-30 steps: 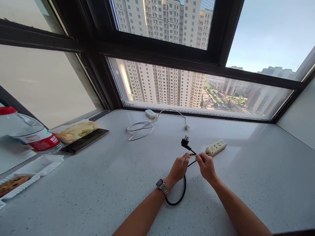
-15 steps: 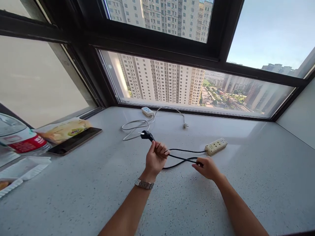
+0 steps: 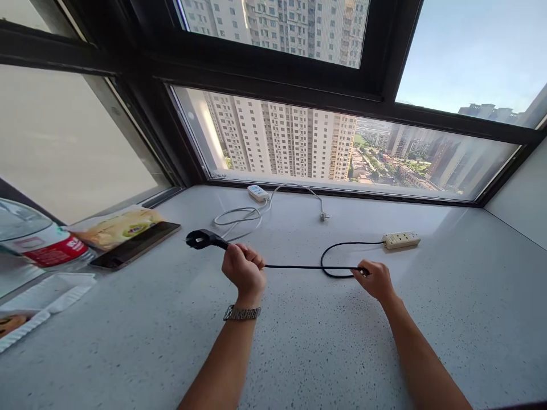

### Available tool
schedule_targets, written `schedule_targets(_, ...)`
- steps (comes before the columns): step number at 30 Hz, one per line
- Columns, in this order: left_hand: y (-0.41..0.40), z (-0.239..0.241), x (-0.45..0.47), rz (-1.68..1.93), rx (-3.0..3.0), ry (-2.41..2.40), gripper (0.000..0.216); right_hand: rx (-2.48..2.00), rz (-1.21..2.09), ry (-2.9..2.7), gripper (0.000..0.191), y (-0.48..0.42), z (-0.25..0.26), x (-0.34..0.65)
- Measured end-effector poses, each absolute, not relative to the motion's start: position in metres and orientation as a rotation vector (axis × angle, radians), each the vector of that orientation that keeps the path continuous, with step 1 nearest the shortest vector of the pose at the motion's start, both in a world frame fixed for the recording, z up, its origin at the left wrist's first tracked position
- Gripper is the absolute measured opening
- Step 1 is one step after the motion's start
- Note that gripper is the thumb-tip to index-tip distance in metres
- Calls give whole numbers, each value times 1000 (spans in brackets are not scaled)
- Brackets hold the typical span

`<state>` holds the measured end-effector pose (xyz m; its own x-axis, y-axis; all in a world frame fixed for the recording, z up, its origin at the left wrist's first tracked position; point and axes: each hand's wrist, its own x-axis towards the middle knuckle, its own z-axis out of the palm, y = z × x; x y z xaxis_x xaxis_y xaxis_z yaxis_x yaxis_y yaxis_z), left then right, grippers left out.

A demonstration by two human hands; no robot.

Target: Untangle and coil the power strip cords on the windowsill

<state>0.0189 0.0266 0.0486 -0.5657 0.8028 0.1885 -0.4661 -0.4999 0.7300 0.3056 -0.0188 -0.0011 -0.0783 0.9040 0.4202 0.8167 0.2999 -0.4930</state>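
My left hand [image 3: 243, 269] is closed around a black cord [image 3: 299, 266] just behind its black plug [image 3: 200, 239], which sticks out to the left above the counter. My right hand [image 3: 374, 279] pinches the same cord farther along, where it curls into a loop. The cord runs on to a cream power strip [image 3: 400, 240] lying on the white speckled counter [image 3: 325, 341]. A metal watch is on my left wrist.
A white extension strip [image 3: 258, 193] with a coiled white cable [image 3: 239, 219] lies by the window. At the left are a tablet [image 3: 135, 245], a snack bag [image 3: 115, 226], a water bottle [image 3: 38, 242] and a white food tray [image 3: 38, 302].
My hands have moved apart, the left carrying the plug leftward and stretching the cord out straight. The power strip has shifted slightly right and turned.
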Motion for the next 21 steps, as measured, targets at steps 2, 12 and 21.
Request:
schedule_targets(2, 25, 43, 25, 2107, 761, 845, 39, -1518, 167, -1853, 43, -21, -6, 298)
schedule_targets(12, -8, -1, 87, 1245, 1527, 880, 51, -1203, 270, -1681, 23, -54, -8, 230)
schedule_targets(21, -32, -8, 115, 1063, 1461, 619, 67, -844, 457, -1427, 18, -55, -11, 228)
